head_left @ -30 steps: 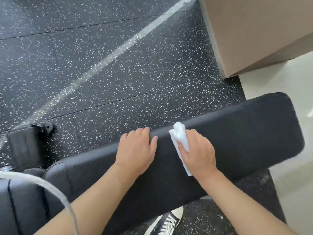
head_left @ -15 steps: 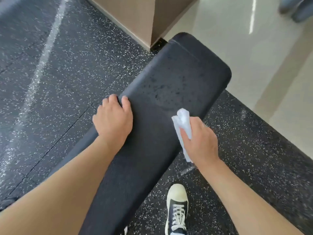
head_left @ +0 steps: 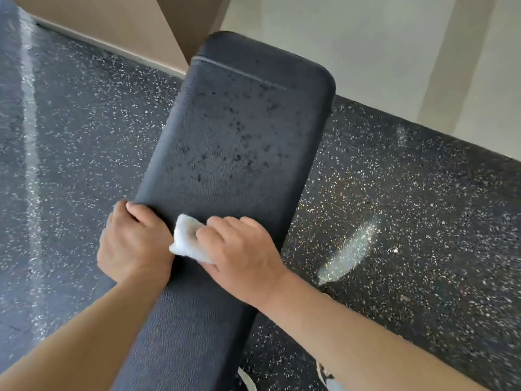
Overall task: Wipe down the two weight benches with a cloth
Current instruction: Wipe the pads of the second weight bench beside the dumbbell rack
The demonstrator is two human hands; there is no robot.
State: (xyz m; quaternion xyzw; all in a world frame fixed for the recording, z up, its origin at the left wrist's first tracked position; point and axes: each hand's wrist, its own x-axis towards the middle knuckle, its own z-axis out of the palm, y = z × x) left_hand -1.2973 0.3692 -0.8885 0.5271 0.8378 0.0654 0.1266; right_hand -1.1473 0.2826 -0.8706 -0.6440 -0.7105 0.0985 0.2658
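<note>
A: Where the two forearms enter at the near edge, what lies between them?

B: The long black textured vinyl bench pad [head_left: 225, 170]. Its long axis runs from the near edge away to the rounded far end, leaning slightly right. No second bench is in view.

A: State of the left hand [head_left: 132, 244]?

B: It sits on the pad's left edge. The fingers curl over that edge and grip it, apparently to brace the bench.

A: And the right hand [head_left: 242, 249]?

B: It lies on the pad top, just beside the left hand. Its curled fingers press a folded white cloth [head_left: 187, 238] onto the vinyl; the cloth shows between the two hands.

A: Which way does the unwiped area lie from the cloth?

B: Straight ahead along the long axis. Dark droplet spots [head_left: 242, 131] mark the far half, so that part is judged still wet. The right hand is the nearer to it and already carries the cloth.

A: Beyond the pad?

B: Black speckled rubber flooring [head_left: 408, 207], then a beige wall base [head_left: 112, 26] and pale smooth floor [head_left: 394, 52].
</note>
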